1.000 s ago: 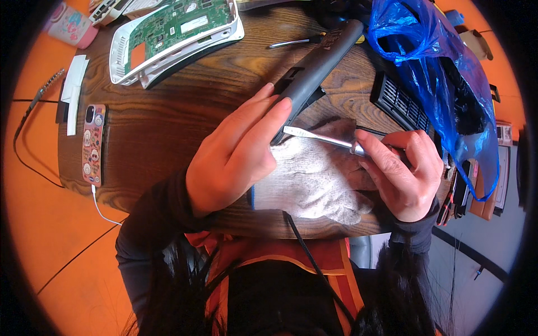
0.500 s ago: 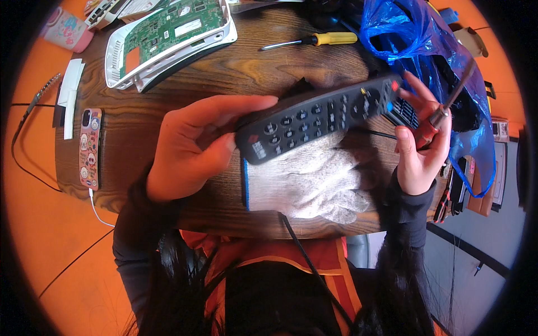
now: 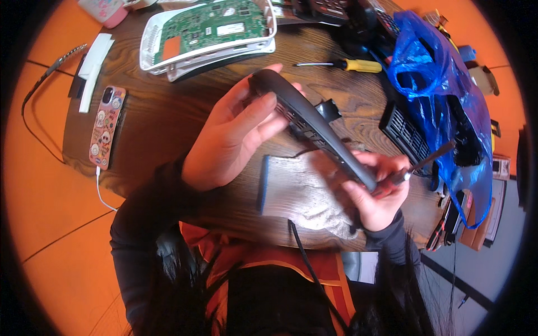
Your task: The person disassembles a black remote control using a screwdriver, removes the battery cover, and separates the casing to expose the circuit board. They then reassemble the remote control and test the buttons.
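A black remote control is held on edge above the table, slanting from upper left to lower right. My left hand is closed on its upper left end, thumb on the near side. My right hand pinches the lower right end and also keeps a screwdriver in its grip. The screwdriver's red handle is mostly hidden by the fingers; its shaft points up and right. Beneath the remote lies a pale knitted work glove with a blue-edged cuff.
A green circuit board sits in a white casing at the back. Nearby lies a yellow-handled screwdriver. A blue plastic bag covers the right side, beside a black slotted part. A phone charges at left.
The remote has turned from showing its buttons to showing its edge, and its right end has dropped. My right hand has moved left and down and now grips that end. The view has shifted.
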Demonstrator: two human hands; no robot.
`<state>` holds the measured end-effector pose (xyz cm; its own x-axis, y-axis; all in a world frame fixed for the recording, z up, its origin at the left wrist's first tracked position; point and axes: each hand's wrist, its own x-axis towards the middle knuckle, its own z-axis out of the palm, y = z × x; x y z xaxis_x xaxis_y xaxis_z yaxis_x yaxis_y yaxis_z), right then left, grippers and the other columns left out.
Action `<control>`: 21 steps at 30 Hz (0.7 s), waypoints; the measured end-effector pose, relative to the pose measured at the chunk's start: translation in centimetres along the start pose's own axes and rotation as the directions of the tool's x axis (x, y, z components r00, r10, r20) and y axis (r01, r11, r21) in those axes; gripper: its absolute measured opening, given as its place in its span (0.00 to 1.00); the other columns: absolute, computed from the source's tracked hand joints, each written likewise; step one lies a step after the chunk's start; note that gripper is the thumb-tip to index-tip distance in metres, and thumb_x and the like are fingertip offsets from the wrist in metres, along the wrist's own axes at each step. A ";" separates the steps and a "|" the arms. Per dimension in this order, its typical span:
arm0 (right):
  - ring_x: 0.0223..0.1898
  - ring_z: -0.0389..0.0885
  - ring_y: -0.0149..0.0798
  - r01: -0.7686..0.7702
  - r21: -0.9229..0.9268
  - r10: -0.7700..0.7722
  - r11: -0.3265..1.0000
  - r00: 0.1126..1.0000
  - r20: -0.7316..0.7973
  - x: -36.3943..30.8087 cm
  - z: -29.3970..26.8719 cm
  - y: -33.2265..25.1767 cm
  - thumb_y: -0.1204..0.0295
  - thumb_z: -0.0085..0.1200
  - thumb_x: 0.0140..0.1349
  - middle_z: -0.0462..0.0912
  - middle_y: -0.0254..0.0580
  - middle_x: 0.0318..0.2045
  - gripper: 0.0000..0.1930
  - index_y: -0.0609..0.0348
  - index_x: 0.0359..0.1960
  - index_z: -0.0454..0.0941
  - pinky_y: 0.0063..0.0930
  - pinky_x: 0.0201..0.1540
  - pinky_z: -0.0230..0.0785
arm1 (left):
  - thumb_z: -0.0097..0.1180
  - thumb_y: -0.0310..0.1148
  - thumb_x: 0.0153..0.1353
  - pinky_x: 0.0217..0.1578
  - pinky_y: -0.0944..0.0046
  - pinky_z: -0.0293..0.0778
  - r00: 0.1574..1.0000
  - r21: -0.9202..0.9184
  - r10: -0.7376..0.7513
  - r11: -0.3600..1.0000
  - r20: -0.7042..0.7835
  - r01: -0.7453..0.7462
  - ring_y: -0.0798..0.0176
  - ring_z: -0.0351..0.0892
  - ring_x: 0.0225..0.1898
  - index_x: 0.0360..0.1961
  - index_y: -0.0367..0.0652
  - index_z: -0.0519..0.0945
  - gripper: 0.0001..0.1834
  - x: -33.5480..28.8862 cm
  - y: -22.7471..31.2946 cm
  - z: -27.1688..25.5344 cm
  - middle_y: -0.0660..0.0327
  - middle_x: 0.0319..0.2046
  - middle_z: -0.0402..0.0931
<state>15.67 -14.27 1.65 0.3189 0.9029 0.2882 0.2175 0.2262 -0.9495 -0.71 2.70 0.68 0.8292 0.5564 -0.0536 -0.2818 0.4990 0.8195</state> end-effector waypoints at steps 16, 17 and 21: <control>0.43 0.79 0.55 0.219 -0.207 -0.156 0.954 0.947 0.281 -0.9 0.1 1.5 0.80 0.64 0.45 0.77 0.68 0.39 0.19 0.58 0.23 0.60 0.37 0.38 0.75 | 0.41 0.33 0.56 0.48 0.46 0.71 0.997 0.025 0.037 0.999 -0.071 -0.035 0.44 0.71 0.51 0.57 0.34 0.59 0.27 -0.3 0.4 -1.0 0.44 0.51 0.67; 0.43 0.79 0.55 0.204 -0.209 -0.141 0.957 0.949 0.282 -0.9 0.1 1.5 0.80 0.64 0.45 0.77 0.67 0.39 0.19 0.58 0.22 0.60 0.37 0.39 0.75 | 0.41 0.32 0.56 0.47 0.46 0.72 0.996 0.100 0.054 0.994 -0.072 -0.046 0.44 0.71 0.51 0.56 0.33 0.60 0.26 -0.3 0.6 -1.1 0.44 0.50 0.67; 0.44 0.78 0.55 0.147 -0.203 -0.086 0.968 0.955 0.283 -1.0 0.0 1.3 0.79 0.65 0.45 0.77 0.67 0.39 0.19 0.58 0.22 0.60 0.38 0.39 0.75 | 0.38 0.30 0.57 0.48 0.48 0.72 0.997 0.159 0.054 0.986 -0.063 -0.044 0.46 0.71 0.51 0.55 0.30 0.61 0.24 -0.4 0.8 -1.3 0.44 0.49 0.69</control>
<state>15.65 -14.83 0.12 0.0251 0.9465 0.3218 0.4452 0.2776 -0.8513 -1.83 3.71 0.61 0.7805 0.6236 -0.0448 -0.2376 0.3621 0.9014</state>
